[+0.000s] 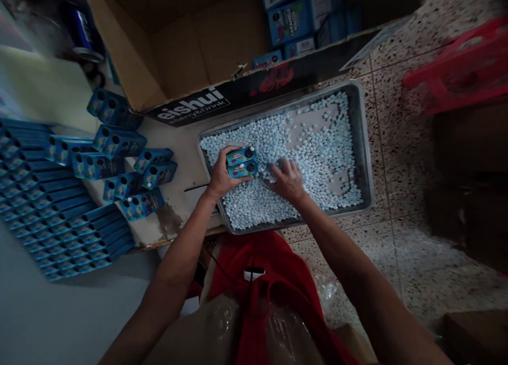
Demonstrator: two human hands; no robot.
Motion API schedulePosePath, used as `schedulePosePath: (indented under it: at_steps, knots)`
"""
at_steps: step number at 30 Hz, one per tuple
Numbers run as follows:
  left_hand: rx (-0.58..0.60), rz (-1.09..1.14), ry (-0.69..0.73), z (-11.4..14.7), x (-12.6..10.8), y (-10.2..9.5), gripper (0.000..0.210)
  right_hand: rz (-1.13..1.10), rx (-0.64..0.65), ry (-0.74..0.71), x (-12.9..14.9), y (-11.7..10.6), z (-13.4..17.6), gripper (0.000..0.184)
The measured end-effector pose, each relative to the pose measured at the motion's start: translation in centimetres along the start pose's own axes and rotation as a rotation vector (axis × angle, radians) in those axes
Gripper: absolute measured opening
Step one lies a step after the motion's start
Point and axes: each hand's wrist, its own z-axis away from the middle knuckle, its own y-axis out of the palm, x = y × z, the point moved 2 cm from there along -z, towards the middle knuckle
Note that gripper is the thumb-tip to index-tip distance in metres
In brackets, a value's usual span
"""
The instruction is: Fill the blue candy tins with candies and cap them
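Observation:
My left hand (220,175) is closed around two small blue candy boxes (242,162), held side by side over the left part of a metal tray (367,158). A dark round hole shows in the end of each box, and a white piece lies on each. Small pale blue and white candies (254,206) cover most of the tray. My right hand (289,181) is among them, just right of the boxes. Its fingers curl down around some candies, and the fingertips are partly hidden and blurred.
A large cardboard box (190,42) with blue cartons (291,21) inside stands behind the tray. Several blue boxes (143,203) sit on the table at left, beside tall stacked rows (59,211). A blue can (81,29) is at upper left, a red plastic stool (456,69) at right.

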Motion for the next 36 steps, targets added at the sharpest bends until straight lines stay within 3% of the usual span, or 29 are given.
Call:
schedulePosePath:
  at_steps: [4, 8, 10, 12, 16, 20, 24, 28, 31, 36]
  knots:
    - [-0.019, -0.119, 0.076, 0.2, -0.4, 0.3, 0.089, -0.294, -0.199, 0.276, -1.0, -1.9, -2.5, 0.035]
    - [-0.122, -0.258, 0.090, 0.9, -1.3, 0.9, 0.076, -1.076, -0.315, 0.549, 1.8, -4.3, -3.1, 0.033]
    - [-0.145, -0.304, 0.084, 1.3, -2.1, 1.2, 0.072, -1.425, -0.297, 0.505, 4.6, -5.7, -3.0, 0.028]
    - [-0.146, -0.324, 0.074, 1.5, -3.2, 1.4, 0.069, -1.609, -0.298, 0.362, 7.6, -6.9, -2.8, 0.024]
    - [-0.167, -0.324, -0.009, 1.4, -5.0, 1.5, 0.074, -1.584, -0.414, 0.142, 11.9, -7.3, -2.8, 0.029]
    - [-0.138, -0.345, -0.009, 1.1, -6.2, 1.3, 0.077, -1.499, -0.543, 0.206, 13.1, -6.1, -3.6, 0.036]
    - [0.011, -0.355, 0.036, 1.2, -6.8, 0.8, 0.077, -1.443, -0.530, 0.217, 13.4, -6.0, -4.5, 0.040]
    - [-0.026, -0.381, -0.015, 1.3, -6.7, 0.5, 0.071, -1.472, -0.477, 0.140, 13.7, -6.3, -4.8, 0.044]
    - [0.005, -0.342, 0.016, 1.1, -6.4, 0.9, 0.069, -1.459, -0.450, 0.058, 14.0, -6.6, -4.7, 0.043]
    - [-0.061, -0.278, 0.073, 0.6, -5.3, 1.2, 0.068, -1.384, -0.371, -0.010, 12.8, -7.3, -3.5, 0.048]
